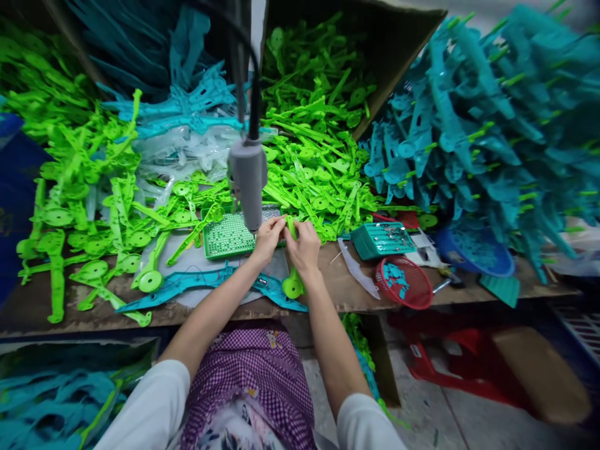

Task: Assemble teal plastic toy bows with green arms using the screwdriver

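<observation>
A long bright green plastic part (293, 284) stands roughly upright at the near middle of the table (37, 306). Its round end rests close to the near edge and its upper end is held between both hands. The left hand (268, 237) pinches the top of the part from the left with its fingers drawn together. The right hand (304, 247) closes around it from the right, just touching the left hand.

Directly above the hands hangs a grey cylindrical power tool (247, 181) on a dark cable, its tip just over the fingers. Just left of the hands lies a green perforated tray (227, 237). A long teal plastic piece (187, 281) lies flat on the table beneath the forearms.

To the right sit a small teal basket (382, 239), a round red basket (405, 281) holding teal bits, and a blue bowl (473, 253). Loose green parts (309, 144) are heaped across the far side, spilling from a cardboard box (398, 56). A large stack of teal parts (492, 112) fills the far right.
</observation>
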Motion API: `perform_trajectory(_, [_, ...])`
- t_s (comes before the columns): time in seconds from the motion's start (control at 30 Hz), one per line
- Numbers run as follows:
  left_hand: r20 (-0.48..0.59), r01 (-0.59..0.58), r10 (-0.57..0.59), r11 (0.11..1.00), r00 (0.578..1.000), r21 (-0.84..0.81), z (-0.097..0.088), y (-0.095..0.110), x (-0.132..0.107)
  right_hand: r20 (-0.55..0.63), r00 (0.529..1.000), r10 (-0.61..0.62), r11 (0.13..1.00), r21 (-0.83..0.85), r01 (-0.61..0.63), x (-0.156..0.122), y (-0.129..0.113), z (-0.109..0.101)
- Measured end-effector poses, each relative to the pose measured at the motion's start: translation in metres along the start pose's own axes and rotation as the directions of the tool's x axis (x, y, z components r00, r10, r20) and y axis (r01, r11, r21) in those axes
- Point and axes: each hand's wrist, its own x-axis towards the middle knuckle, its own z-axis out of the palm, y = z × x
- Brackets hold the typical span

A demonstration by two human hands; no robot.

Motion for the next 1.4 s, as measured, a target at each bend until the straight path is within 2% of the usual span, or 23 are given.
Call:
perform_trajectory(0.17, [-0.056,-0.02,0.022,0.999,0.998,0.028,-0.004,0.0,0.003,-0.041,0.998,-0.052,0.988,0.143,0.057,0.0,0.003,0.001])
perform_trajectory(0.3, [-0.083,-0.007,0.01,0.999,0.997,0.035,-0.005,0.001,0.004,-0.036,0.999,-0.026,0.978,0.208,0.033,0.001,0.0,0.003])
perform_trajectory(0.5, [0.01,0.074,-0.075,0.996,0.997,0.051,-0.002,0.011,0.0,-0.103,0.995,0.013,0.984,0.18,0.005,-0.004,-0.006,-0.001])
perform_trajectory(0.6, [0.027,0.093,-0.095,0.993,0.995,0.079,-0.003,0.013,0.0,-0.032,0.994,0.107,0.977,0.189,-0.099,-0.007,-0.009,-0.008])
perform_trajectory(0.73, [0.016,0.102,-0.105,0.988,0.994,0.115,-0.003,0.007,0.004,0.076,0.958,0.278,0.901,0.325,-0.288,-0.001,-0.008,-0.009])
perform_trajectory(0.83, [-0.004,0.107,-0.108,0.983,0.994,0.146,-0.004,0.002,0.007,0.11,0.943,0.315,0.878,0.342,-0.334,0.008,-0.003,-0.005])
perform_trajectory(0.9, [-0.021,0.105,-0.103,0.982,0.994,0.156,-0.006,0.0,0.01,0.173,0.95,0.259,0.9,0.314,-0.302,0.009,-0.001,-0.005])
perform_trajectory(0.97, [-0.035,0.101,-0.097,0.982,0.995,0.157,-0.007,-0.001,0.011,0.225,0.962,0.152,0.943,0.259,-0.209,0.005,-0.001,-0.007])
perform_trajectory(1.03, [-0.043,0.1,-0.095,0.983,0.995,0.153,-0.007,-0.001,0.011,0.239,0.968,0.082,0.985,0.129,-0.115,-0.002,-0.003,-0.012])
perform_trajectory(1.1, [-0.048,0.104,-0.098,0.983,0.994,0.148,-0.006,0.0,0.01,0.242,0.967,0.081,0.996,-0.059,-0.069,-0.012,-0.007,-0.018])
perform_trajectory(1.2, [-0.046,0.108,-0.102,0.984,0.994,0.139,-0.005,0.001,0.009,0.249,0.96,0.127,0.957,-0.286,-0.053,-0.032,-0.015,-0.025])
perform_trajectory(1.3, [-0.037,0.11,-0.106,0.985,0.994,0.136,-0.006,0.0,0.011,0.209,0.968,0.141,0.911,-0.409,-0.045,-0.054,-0.017,-0.031])
perform_trajectory(1.4, [-0.019,0.108,-0.107,0.984,0.994,0.14,-0.006,-0.003,0.012,0.142,0.979,0.144,0.901,-0.429,-0.071,-0.074,-0.012,-0.033])
